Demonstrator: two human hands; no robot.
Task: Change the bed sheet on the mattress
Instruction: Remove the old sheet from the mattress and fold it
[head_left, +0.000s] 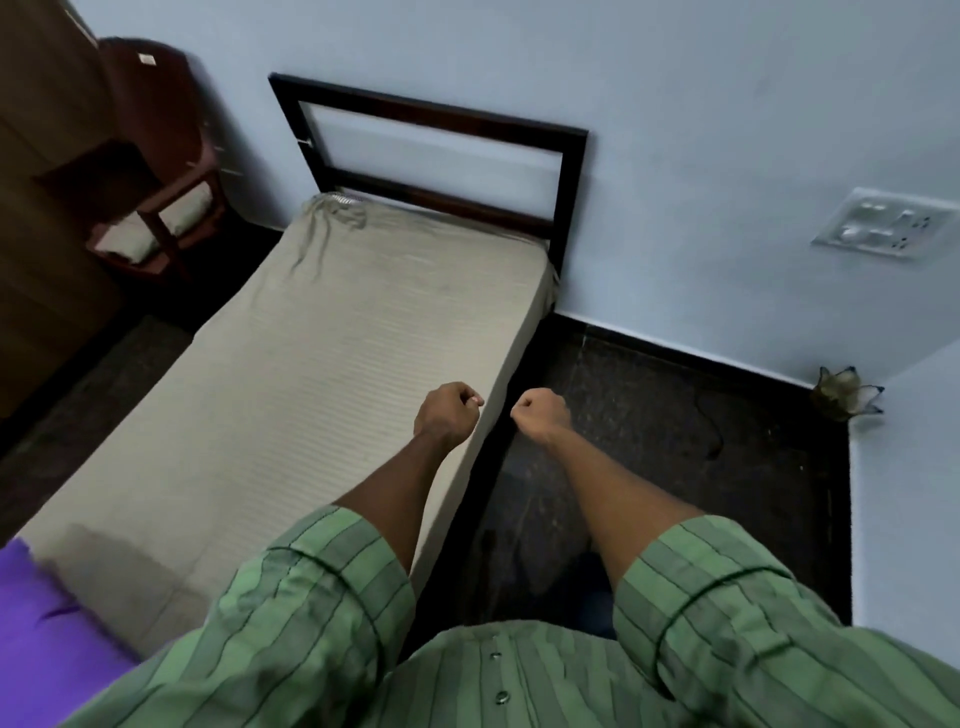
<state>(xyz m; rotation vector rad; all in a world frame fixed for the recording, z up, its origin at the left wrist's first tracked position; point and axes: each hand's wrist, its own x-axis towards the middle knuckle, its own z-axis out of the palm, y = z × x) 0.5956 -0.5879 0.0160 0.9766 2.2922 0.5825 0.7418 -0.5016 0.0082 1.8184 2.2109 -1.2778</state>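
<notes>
Pale blue walls (675, 78) enclose a beige-sheeted mattress (291, 364); left hand (447, 410) and right hand (540, 413) hover fisted, empty.

A dark red chair (156, 156) stands upper left; a switch plate (883, 224) sits on the right wall; a small ornament (844, 389) lies below.

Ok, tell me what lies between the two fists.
In the head view, only the sheet's side edge and dark floor show between the left hand and right hand.
</notes>
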